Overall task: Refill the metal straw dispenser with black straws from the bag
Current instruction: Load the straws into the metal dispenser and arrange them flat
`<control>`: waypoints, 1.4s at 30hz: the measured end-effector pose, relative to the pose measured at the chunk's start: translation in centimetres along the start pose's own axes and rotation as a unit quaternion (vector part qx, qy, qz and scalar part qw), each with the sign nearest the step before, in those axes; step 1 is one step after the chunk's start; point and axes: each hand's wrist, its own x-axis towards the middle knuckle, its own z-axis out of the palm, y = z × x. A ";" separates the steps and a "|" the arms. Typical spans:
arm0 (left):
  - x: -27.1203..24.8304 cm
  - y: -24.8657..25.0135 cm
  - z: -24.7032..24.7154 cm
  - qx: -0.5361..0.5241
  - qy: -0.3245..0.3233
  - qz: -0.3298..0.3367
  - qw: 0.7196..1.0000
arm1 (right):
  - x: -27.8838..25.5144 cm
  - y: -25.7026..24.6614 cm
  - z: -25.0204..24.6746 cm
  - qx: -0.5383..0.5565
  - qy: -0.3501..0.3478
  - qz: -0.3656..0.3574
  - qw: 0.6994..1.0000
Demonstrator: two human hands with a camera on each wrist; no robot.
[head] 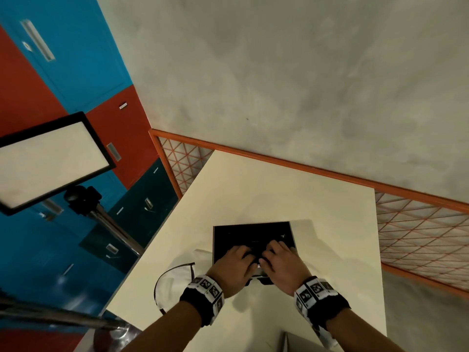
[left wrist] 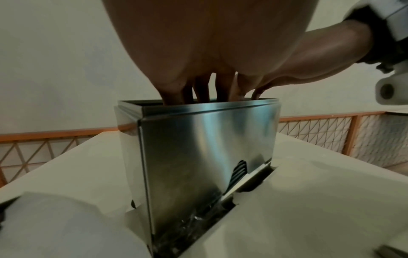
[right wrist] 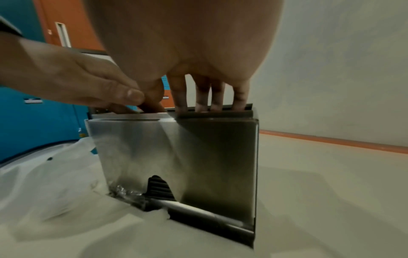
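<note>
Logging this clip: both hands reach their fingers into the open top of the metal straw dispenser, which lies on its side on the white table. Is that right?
Not quite. The metal straw dispenser stands upright on the white table, as both wrist views show. The rest holds: the left hand and right hand both reach their fingers into its open top.

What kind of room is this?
Probably a workroom or recording studio, not a café. Blue and red lockers line one side, a bright light panel stands on a pole, and a white table holds a metal straw dispenser.
</note>
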 end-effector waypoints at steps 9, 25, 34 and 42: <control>-0.2 0.3 -0.9 -0.001 -0.030 -0.046 0.998 | 0.2 -0.4 -0.1 0.014 -0.080 0.012 0.997; 0.1 -0.4 -2.1 0.037 -0.003 -0.079 0.996 | 2.4 -0.2 -1.6 0.044 -0.013 0.016 0.999; 0.2 -0.6 -1.3 0.027 -0.035 -0.072 0.996 | 1.6 -0.4 -1.4 -0.029 -0.086 0.030 0.995; -1.3 -2.7 -4.6 0.010 0.090 -0.260 0.961 | 1.0 5.0 -3.6 0.109 0.032 0.271 0.956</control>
